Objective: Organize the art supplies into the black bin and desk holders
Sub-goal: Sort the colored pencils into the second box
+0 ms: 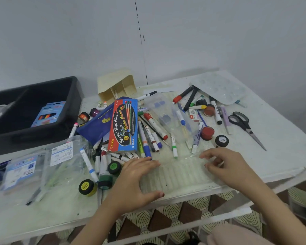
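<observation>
Pens, markers and small paint pots lie scattered over the white table (281, 156). The black bin (75, 96) stands at the back left with a blue crayon pack (47, 114) inside. A cream desk holder (117, 85) lies tipped on its side behind the pile. A clear ridged plastic tray (182, 174) sits at the table's front edge. My left hand (136, 177) rests flat on its left part with fingers spread. My right hand (224, 163) touches the tray's right far edge, its fingers loosely curled.
A red-blue water colour box (124, 124) lies on a blue pouch (95, 128). Scissors (244, 124) and a white palette (219, 87) are at the right. Clear packets (42, 165) lie at the left, a clear case (168, 117) mid-table. Yellow-lidded pot (86, 187) stands near the front.
</observation>
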Tool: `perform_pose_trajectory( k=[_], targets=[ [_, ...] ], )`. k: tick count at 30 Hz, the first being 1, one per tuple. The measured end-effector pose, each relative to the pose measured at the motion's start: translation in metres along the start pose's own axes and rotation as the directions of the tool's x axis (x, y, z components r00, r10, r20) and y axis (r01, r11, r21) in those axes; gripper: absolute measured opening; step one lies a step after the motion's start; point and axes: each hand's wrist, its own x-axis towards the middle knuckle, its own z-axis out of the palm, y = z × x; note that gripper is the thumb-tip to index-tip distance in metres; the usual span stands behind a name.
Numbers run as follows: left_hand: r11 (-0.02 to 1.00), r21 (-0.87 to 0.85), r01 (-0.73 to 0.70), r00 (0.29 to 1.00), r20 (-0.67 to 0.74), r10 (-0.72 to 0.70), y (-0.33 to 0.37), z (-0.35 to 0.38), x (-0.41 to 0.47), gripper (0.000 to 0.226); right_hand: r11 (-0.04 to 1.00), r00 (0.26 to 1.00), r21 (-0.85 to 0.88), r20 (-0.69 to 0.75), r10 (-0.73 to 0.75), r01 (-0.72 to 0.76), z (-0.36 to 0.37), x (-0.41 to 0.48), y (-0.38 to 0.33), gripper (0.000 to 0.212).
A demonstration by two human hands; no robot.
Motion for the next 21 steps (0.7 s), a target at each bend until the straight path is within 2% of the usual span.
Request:
perform_pose_trajectory(
  k=[3, 7, 13, 16, 18, 21],
  targets=[
    [0.999, -0.031, -0.016, 0.999, -0.029, 0.015, 0.002, -0.001, 0.001, 0.07, 0.998, 0.999, -0.047, -0.014, -0.04, 0.039, 0.0, 0.0, -0.004, 0.033],
    [0.999, -0.042, -0.035, 0.994, -0.103, 0.03, 0.007, -0.005, 0.011, 0.059, 0.99, 0.987, -0.099, -0.121, -0.109, 0.097, -0.011, 0.013, -0.017, 0.018],
    [0.997, -0.055, -0.054, 0.983, -0.176, 0.043, 0.017, -0.013, 0.064, 0.042, 0.949, 0.946, -0.298, -0.268, -0.183, 0.099, -0.029, 0.083, -0.02, 0.02],
    [0.995, -0.076, -0.058, 0.978, -0.206, 0.041, 0.021, -0.014, 0.096, 0.037, 0.855, 0.937, -0.515, -0.267, -0.226, 0.059, -0.027, 0.129, -0.01, 0.028],
    [0.994, -0.108, -0.026, 0.981, -0.193, 0.005, 0.024, -0.013, 0.115, 0.034, 0.757, 0.953, -0.652, -0.196, -0.229, 0.048, -0.027, 0.15, -0.002, 0.031],
    [0.992, -0.127, 0.005, 0.983, -0.179, -0.028, 0.029, -0.013, 0.141, 0.032, 0.624, 0.944, -0.774, -0.115, -0.309, 0.11, -0.025, 0.165, 0.008, 0.015]
  ],
)
